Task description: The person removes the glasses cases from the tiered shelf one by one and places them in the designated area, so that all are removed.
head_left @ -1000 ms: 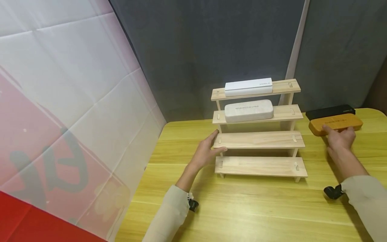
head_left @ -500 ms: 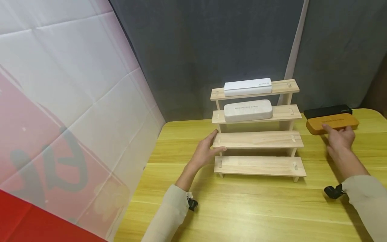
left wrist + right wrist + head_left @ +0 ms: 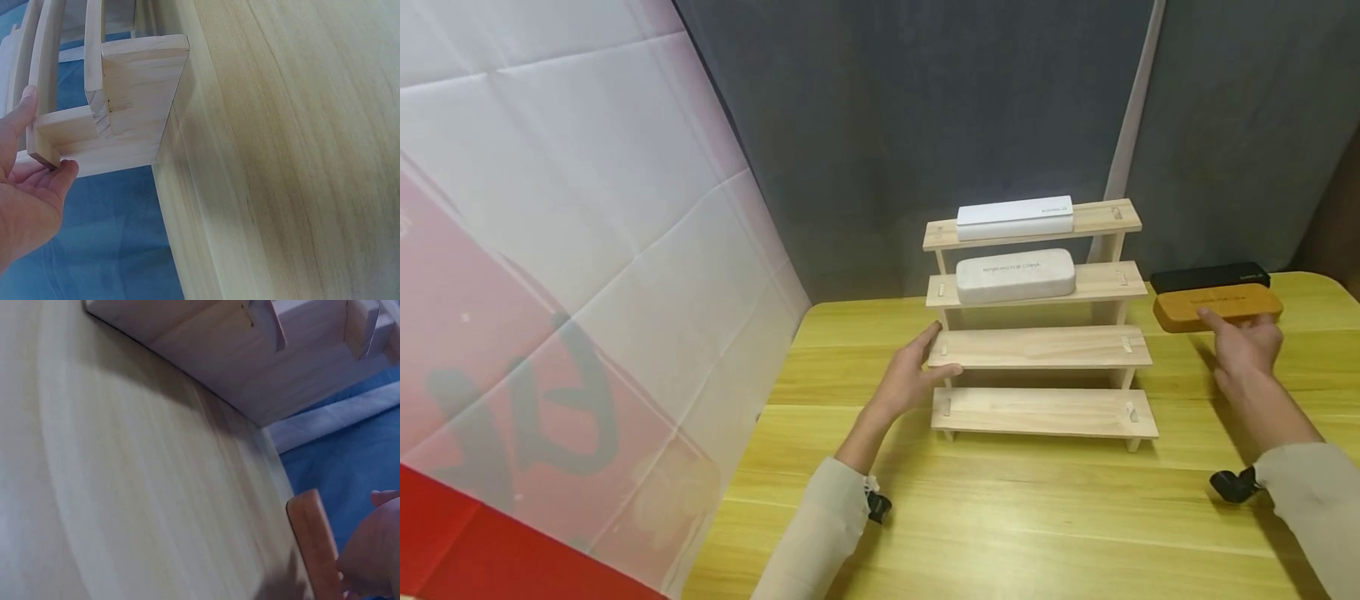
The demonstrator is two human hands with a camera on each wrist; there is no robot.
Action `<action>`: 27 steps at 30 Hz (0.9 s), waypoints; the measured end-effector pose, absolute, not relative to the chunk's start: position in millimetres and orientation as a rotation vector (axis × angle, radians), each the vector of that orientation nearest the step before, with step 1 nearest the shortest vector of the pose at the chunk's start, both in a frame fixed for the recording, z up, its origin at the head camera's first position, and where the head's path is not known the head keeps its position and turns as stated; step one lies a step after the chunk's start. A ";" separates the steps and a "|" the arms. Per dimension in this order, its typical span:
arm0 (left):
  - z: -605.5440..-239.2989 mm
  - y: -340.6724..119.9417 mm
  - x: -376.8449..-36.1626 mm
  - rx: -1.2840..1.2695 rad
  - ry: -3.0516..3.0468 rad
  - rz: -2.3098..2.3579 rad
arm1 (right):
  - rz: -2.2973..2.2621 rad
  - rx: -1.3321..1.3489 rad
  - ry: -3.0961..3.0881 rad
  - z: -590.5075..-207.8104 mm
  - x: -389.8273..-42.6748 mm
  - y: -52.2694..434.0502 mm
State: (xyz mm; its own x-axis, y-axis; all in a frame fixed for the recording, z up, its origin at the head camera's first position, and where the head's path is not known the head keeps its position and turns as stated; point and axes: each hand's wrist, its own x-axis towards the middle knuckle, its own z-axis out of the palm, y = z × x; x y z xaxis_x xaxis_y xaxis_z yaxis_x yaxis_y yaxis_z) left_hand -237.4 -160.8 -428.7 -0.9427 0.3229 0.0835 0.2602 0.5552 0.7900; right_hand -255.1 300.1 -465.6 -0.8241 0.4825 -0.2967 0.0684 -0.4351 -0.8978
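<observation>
A wooden shelf rack (image 3: 1041,346) with stepped boards stands on the table. My left hand (image 3: 910,379) grips the left end of its second board from the bottom. In the left wrist view the thumb and fingers (image 3: 65,178) close about that board's end. At the far right, my right hand (image 3: 1247,346) holds an orange glasses case (image 3: 1217,307), thumb on its top and the other fingers at its front side. Whether the case touches the table cannot be told. Behind it lies a black glasses case (image 3: 1210,277). In the right wrist view, the orange case (image 3: 312,540) is partly out of frame.
On the top board sits a white glasses case (image 3: 1015,218); a rounded off-white case (image 3: 1015,277) rests one board below. The yellow wood table (image 3: 1000,517) meets a dark curtain (image 3: 925,125) behind and a printed white sheet (image 3: 700,208) on the left.
The orange case has shifted slightly left in the head view, and the black case a little too. My left hand stays on the rack.
</observation>
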 end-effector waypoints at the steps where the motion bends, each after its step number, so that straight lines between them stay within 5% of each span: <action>1: -428.5 -160.8 -237.3 0.513 2.708 1.358 | 2.340 -0.735 -1.498 -463.8 -253.5 299.7; 17: -422.2 -164.7 -236.8 0.482 2.735 1.295 | 2.228 -0.243 -1.689 -420.2 -227.2 263.2; 27: -410.9 -170.9 -245.9 0.412 2.793 1.358 | 1.753 0.007 -2.093 -399.4 -221.4 232.8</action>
